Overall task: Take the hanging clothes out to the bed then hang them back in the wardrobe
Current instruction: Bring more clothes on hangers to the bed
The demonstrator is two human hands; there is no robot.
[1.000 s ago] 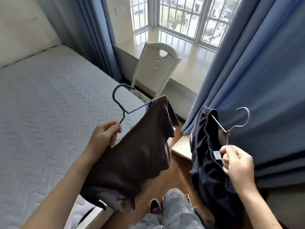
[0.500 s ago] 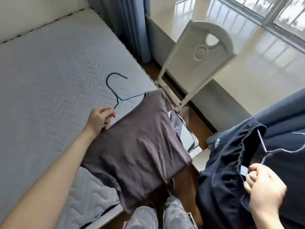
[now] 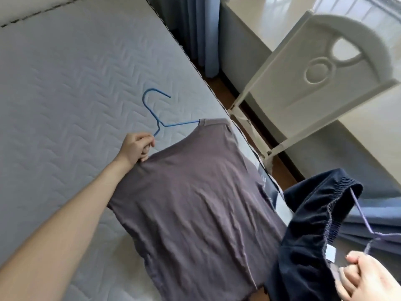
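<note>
Quilted white bed fills the left, with a white chair beyond its right edge. The left hand grips a blue hanger whose grey shirt spreads over that edge. The right hand pinches a purple hanger carrying a navy garment beside the bed.

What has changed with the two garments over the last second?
The left hand has swung the grey shirt on its blue hanger from hanging in the air down onto the bed, where it now lies spread near the edge. Unchanged: the left hand grips that hanger, and the right hand holds the navy garment on its purple hanger off the bed's side.
</note>
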